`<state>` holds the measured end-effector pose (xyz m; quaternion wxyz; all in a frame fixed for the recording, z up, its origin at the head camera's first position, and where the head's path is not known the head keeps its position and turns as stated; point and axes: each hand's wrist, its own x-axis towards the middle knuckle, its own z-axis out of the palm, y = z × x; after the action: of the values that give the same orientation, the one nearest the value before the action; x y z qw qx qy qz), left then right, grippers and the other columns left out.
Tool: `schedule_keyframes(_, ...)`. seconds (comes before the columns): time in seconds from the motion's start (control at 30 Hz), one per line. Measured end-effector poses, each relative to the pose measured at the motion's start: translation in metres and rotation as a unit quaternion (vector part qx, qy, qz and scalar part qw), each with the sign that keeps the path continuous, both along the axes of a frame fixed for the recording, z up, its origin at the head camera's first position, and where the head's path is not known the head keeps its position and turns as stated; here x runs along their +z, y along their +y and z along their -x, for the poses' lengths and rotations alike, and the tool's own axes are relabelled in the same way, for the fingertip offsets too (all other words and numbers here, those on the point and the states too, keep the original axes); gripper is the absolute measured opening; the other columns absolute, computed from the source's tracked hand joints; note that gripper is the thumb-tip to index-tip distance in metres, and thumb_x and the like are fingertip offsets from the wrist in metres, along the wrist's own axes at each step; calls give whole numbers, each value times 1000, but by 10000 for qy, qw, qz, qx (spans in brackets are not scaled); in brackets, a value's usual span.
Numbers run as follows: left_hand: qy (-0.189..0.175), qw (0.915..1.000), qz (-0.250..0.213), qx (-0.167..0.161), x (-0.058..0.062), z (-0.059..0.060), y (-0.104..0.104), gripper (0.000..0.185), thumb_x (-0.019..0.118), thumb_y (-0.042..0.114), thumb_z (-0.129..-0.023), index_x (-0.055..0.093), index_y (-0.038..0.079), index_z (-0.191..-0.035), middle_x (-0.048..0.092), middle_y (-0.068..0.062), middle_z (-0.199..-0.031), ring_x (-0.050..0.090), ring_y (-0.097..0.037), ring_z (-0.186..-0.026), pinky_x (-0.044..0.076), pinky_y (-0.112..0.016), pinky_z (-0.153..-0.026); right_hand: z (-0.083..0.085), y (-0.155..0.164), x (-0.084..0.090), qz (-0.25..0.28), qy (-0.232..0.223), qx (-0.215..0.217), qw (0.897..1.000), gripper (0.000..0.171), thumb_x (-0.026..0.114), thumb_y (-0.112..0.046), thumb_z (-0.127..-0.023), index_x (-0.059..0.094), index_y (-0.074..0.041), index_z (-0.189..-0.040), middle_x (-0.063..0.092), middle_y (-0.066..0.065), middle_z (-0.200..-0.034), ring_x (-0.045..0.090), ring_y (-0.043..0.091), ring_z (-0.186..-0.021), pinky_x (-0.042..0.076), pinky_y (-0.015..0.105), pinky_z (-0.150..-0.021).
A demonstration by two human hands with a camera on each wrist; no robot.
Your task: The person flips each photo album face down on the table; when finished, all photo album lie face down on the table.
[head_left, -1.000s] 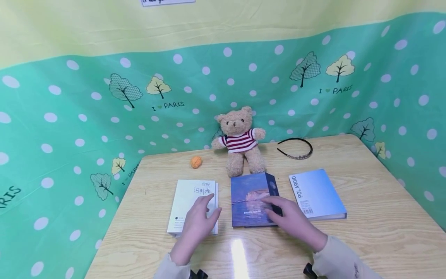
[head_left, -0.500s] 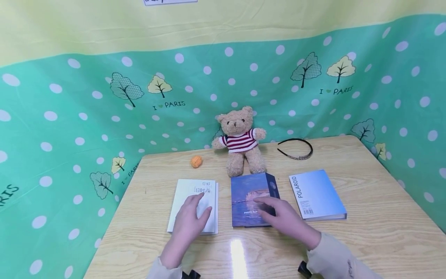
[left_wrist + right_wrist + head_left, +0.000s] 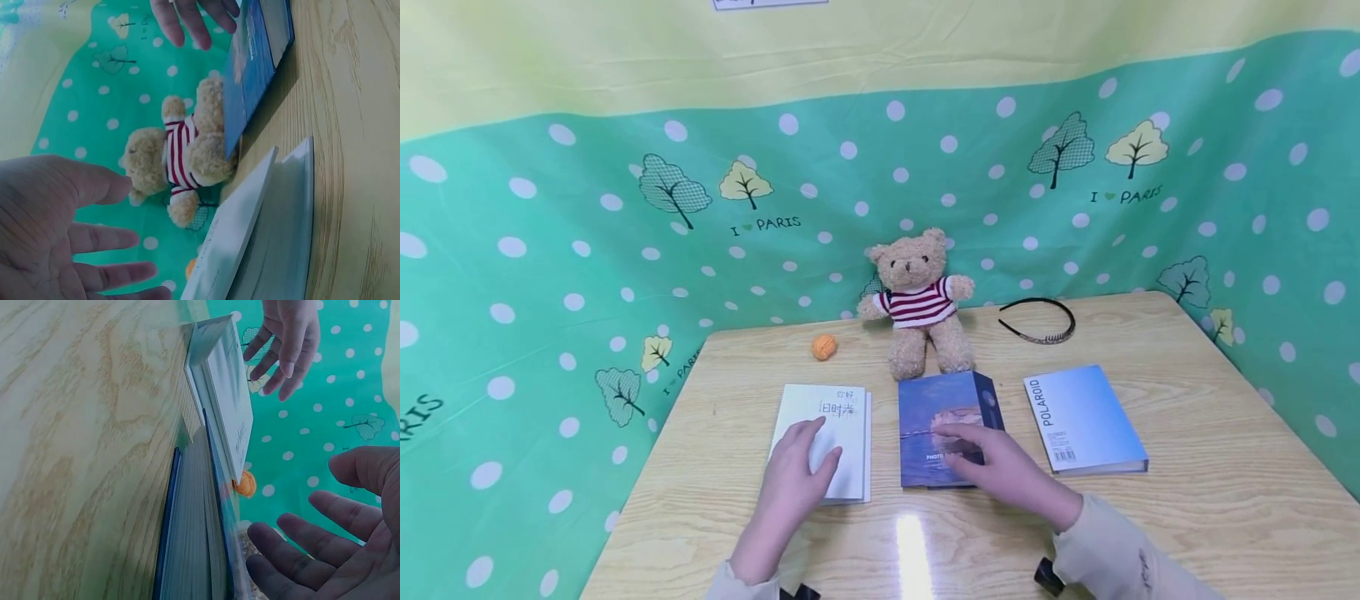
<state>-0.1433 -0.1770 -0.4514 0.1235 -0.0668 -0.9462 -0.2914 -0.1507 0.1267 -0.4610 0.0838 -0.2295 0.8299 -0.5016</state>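
Both hands [image 3: 790, 483] [image 3: 1000, 471] slid left, fingers spread above albums [image 3: 827, 437] [image 3: 943, 429]; teddy bear [image 3: 919, 302] sits behind.

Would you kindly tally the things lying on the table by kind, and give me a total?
Photo albums: 3 (white album, dark blue album, light blue Polaroid album)
Teddy bears: 1 (teddy bear)
Headbands: 1 (black headband)
Small orange balls: 1 (orange ball)
Total: 6
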Motion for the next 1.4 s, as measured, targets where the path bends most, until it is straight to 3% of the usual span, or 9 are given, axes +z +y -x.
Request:
schedule_keyframes(0.17,42,9999,130,77,-1,0,-3,52,72,20,-87,56,-2,-132,55,-23,-127,53,-42,-116,43,-56,-97,3,-3,-1,153,-132,274,9994,44,60,-18,-97,52,-8,-139,57,17,-134,60,34,-115,51,43,-93)
schedule_keyframes(0.43,124,9987,418,258,-6,-1,-11,56,73,21,-86,55,-4,-132,51,-28,-131,49,-46,-119,42,-58,-97,8,-10,-4,389,-396,715,9959,50,59,-21,-98,46,-4,-143,51,20,-140,59,34,-116,49,36,-96)
schedule_keyframes(0.8,40,9966,737,362,-10,-2,-20,59,73,23,-85,54,-6,-133,43,-33,-138,42,-51,-125,37,-62,-100,5,-24,-2,698,-931,839,9897,55,59,-19,-98,40,0,-146,42,20,-148,56,35,-120,48,30,-96)
schedule_keyframes(1.13,-2,9953,956,154,-16,-6,-23,64,76,25,-83,54,-5,-134,35,-36,-144,36,-52,-131,33,-64,-103,5,-39,-5,943,-1307,1001,9818,60,61,-19,-97,36,-1,-148,36,20,-152,51,36,-125,46,32,-100)
schedule_keyframes(1.4,-199,9945,1025,102,-20,-9,-24,67,77,28,-82,53,-4,-136,29,-36,-147,28,-55,-134,28,-66,-106,1,-50,-8,1135,-1466,1247,9747,67,61,-21,-97,28,2,-150,31,21,-153,43,42,-131,38,44,-107)
